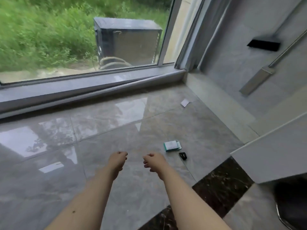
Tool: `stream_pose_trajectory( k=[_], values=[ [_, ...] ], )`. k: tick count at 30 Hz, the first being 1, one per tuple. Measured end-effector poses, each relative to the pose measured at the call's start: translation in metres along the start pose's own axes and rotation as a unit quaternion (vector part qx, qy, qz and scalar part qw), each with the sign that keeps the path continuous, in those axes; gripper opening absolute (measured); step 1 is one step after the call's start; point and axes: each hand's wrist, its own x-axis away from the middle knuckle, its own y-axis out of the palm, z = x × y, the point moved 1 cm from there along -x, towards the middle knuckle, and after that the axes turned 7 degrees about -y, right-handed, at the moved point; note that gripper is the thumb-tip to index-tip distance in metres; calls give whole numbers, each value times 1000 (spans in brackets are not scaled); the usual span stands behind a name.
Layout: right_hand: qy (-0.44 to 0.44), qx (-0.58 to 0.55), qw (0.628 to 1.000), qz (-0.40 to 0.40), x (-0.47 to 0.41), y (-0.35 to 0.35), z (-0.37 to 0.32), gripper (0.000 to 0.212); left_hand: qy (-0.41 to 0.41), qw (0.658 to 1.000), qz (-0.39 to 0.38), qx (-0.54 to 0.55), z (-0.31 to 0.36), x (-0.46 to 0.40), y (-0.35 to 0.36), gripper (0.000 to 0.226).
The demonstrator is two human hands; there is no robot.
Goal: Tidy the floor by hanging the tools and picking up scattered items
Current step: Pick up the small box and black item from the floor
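Scattered items lie on the glossy floor (116, 138) right of both hands: a teal-and-white box (172, 146), a small black object (183, 156) just nearer, white paper (185, 102) far by the wall. Left hand (117, 161) and right hand (153, 161) hover loosely curled, each grip empty. Broom head (263, 44) and squeegee (255, 80) are against the right wall.

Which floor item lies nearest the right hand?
The small black object, just beside the right hand; the green-and-white box sits beyond it, the white paper far off.

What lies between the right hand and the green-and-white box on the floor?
Only bare floor tile lies between the right hand and the box, in the head view.
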Motion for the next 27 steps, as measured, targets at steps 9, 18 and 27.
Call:
stream_pose_trajectory(
  k=[9,18,27],
  values=[
    [64,-75,991,96,-44,-118,51,30,5,990,-87,-112,36,-40,142,33],
    [93,-54,983,149,-123,-247,95,25,13,976,-106,-187,90,-91,284,15],
    [107,-34,982,149,-199,-321,142,28,22,968,-114,-223,111,-154,385,35]
  ],
)
